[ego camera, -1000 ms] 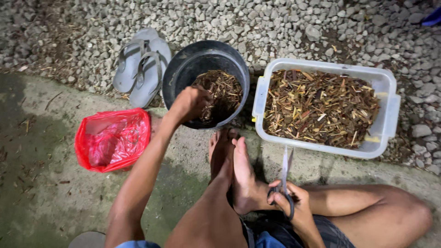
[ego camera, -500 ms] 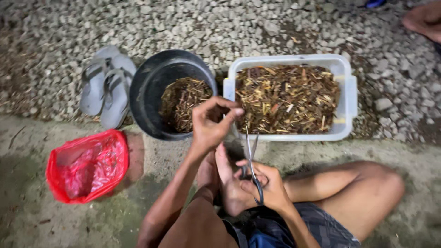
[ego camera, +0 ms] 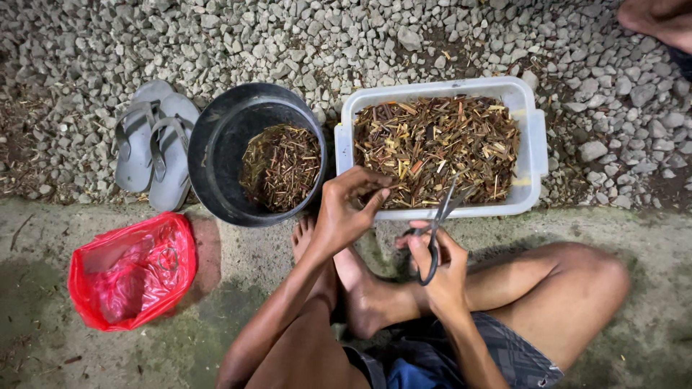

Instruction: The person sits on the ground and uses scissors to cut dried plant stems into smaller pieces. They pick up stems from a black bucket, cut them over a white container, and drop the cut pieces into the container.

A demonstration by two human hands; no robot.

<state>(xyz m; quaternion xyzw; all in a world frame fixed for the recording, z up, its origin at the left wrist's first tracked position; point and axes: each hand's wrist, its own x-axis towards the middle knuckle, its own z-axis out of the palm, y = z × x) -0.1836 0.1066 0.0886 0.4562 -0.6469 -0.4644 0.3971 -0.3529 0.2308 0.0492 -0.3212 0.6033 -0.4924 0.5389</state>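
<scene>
My left hand (ego camera: 346,209) hovers at the near rim of a white plastic tub (ego camera: 537,137), fingers pinched together on thin brown stems that I can barely make out. My right hand (ego camera: 440,263) grips a pair of dark-handled scissors (ego camera: 436,230), blades opened and pointing up toward the tub. The tub is filled with cut brown and yellow stalk pieces (ego camera: 436,148). To its left stands a black bucket (ego camera: 220,144) tilted toward me, with finer brown stems (ego camera: 281,166) inside. My bare feet (ego camera: 360,288) rest on the concrete between the two.
A red plastic bag (ego camera: 133,270) lies on the concrete at the left. A pair of grey flip-flops (ego camera: 151,144) sits on the gravel beside the bucket. Another person's foot (ego camera: 659,21) shows at the top right corner. Gravel covers the ground beyond the containers.
My left hand left the black bucket and came over to the front of the white tub. My right hand raised the scissors toward it. The view shifted to the right.
</scene>
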